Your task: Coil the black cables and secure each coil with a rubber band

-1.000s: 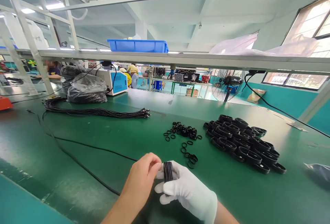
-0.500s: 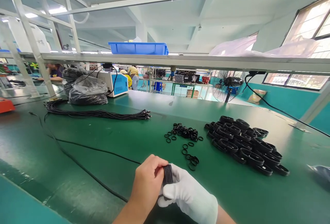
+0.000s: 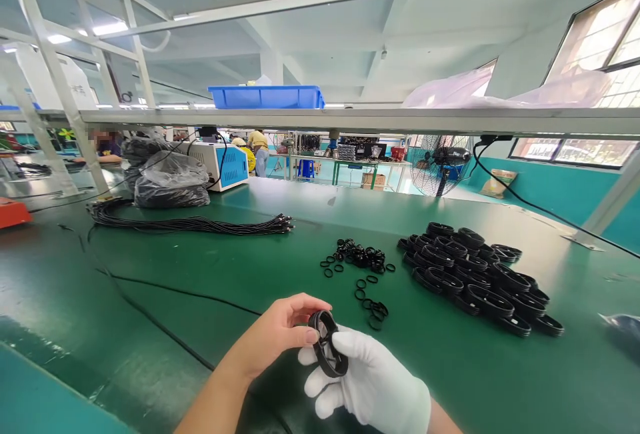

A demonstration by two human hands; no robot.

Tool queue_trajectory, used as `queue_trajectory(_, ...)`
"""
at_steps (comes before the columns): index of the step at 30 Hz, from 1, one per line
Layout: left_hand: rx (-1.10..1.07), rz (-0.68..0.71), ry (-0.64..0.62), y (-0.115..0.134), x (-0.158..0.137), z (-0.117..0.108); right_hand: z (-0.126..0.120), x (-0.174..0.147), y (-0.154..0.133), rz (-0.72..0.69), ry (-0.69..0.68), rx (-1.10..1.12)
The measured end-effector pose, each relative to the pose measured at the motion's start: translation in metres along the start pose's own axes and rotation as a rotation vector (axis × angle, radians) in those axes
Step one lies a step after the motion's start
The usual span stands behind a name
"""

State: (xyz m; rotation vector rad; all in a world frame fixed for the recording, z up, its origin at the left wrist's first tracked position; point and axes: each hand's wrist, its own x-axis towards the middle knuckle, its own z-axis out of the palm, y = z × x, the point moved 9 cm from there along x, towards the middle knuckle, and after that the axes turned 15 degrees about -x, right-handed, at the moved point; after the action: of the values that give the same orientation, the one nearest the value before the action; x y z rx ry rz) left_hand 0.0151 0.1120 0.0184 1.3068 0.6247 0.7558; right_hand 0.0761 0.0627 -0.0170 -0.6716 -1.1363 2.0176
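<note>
A coiled black cable (image 3: 336, 369) is held between both hands above the front of the green table, its oval opening turned toward me. My left hand (image 3: 280, 331), bare, pinches the upper left of the coil with thumb and fingers. My right hand (image 3: 373, 371), in a white glove, grips the coil's right side, thumb on top and fingers spread below. Beyond the hands lie small black rings (image 3: 363, 255), some loose and some heaped. To their right is a pile of similar coiled cables (image 3: 475, 274).
A bundle of straight black cables (image 3: 200, 224) lies at the back left, near bagged items (image 3: 173, 181) and a white-and-blue machine (image 3: 233, 164). A long cord (image 3: 155, 327) crosses the left of the table (image 3: 165, 254). Overhead, a shelf (image 3: 360, 117) carries a blue bin (image 3: 265, 96).
The coil has turned from edge-on to showing its open loop. My left hand has shifted left and opened its grip somewhat; the right hand's lower fingers have spread.
</note>
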Motion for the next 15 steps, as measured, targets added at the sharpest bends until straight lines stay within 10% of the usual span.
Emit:
queue_trajectory(9, 0.688, 0.176, 0.361, 0.022, -0.010, 0.005, -0.040, -0.006, -0.013, 0.023, 0.645, -0.547)
queue_trajectory(15, 0.806, 0.367, 0.411, 0.027, -0.014, 0.013, 0.005, -0.001, -0.010, -0.088, 0.063, -0.095)
